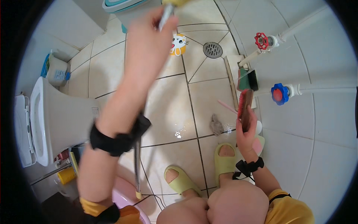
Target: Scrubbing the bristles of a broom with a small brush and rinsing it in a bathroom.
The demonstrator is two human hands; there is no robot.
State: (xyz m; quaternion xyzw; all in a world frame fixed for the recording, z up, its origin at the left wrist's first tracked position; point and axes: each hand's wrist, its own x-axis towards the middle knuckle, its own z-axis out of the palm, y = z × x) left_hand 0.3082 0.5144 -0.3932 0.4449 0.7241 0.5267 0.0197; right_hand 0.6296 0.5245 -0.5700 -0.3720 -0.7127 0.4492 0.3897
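Observation:
My right hand point(247, 136) is closed round a scrub brush point(244, 108) with a brown back and red bristles, held upright near the right wall. Stretched toward the top edge, my left hand point(151, 41) is closed on a silvery handle point(166, 16) with a pale yellow end. That thing is blurred and partly cut off, so its kind does not show. A metal hose or rod point(137, 168) appears below my left forearm, its upper part hidden. Left of the brush, a grey clump point(215, 125) lies on the wet tiles beside a thin pink stick point(226, 106).
A toilet point(41, 119) stands at the left, a lidded bin point(130, 15) at the top. Along the right wall are a red valve point(261, 41), a blue valve point(279, 94) and a green sponge point(243, 79). A floor drain point(212, 50) and pink basin point(125, 192) also show.

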